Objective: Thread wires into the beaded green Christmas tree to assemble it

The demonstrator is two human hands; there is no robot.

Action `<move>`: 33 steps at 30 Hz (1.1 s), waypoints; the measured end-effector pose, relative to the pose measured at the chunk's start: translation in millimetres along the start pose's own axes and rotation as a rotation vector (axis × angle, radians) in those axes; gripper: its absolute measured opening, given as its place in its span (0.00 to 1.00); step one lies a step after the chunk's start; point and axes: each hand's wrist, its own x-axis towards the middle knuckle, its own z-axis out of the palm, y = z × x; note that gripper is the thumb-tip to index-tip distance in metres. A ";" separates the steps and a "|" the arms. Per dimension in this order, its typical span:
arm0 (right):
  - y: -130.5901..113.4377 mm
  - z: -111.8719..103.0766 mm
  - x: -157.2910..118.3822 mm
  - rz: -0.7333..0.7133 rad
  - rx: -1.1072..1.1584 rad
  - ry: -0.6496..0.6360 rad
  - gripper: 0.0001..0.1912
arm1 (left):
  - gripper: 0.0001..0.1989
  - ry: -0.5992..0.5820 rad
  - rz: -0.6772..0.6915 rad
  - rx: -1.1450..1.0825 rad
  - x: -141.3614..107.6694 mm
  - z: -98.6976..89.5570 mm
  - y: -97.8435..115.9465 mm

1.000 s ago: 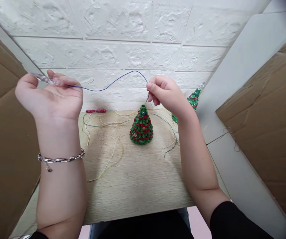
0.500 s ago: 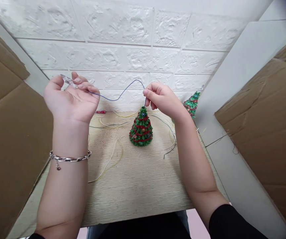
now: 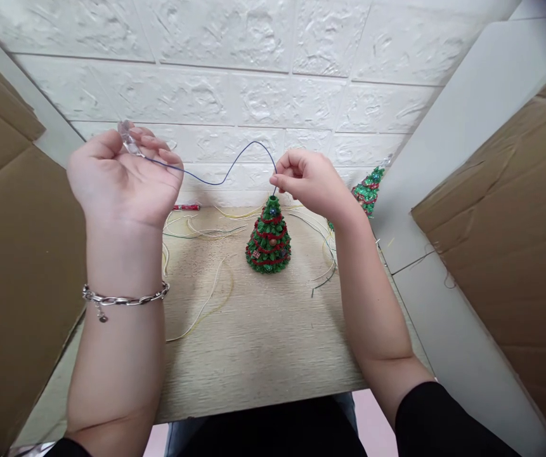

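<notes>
My left hand (image 3: 127,171), palm up, pinches a clear plastic ornament (image 3: 129,138) between thumb and fingers. A thin blue wire (image 3: 215,183) runs from that ornament across to my right hand (image 3: 308,181). The thumb and forefinger of my right hand are closed on the wire just above a small green Christmas tree figurine (image 3: 269,244). The wire's lower end reaches the hole at the tree's top; how deep it goes is hidden. Red garlands and tiny ornaments cover the tree, which stands upright on the table (image 3: 253,355).
A second decorated tree (image 3: 368,190) with a clear topper stands behind my right forearm. Loose white and yellow wires (image 3: 206,304) and dark wires (image 3: 323,285) lie about the table. A red stick-like object (image 3: 187,207) rests by the white brick-patterned wall (image 3: 263,95). Cardboard (image 3: 20,254) flanks the left.
My left hand has moved slightly left and up with the clear ornament, now tilted more upright. My right hand stays pinched on the wire above the tree. The view has shifted a little.
</notes>
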 end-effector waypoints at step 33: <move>-5.6 17.2 3.9 -0.129 -0.144 -0.002 0.07 | 0.14 -0.127 0.100 0.168 -27.8 16.5 -3.3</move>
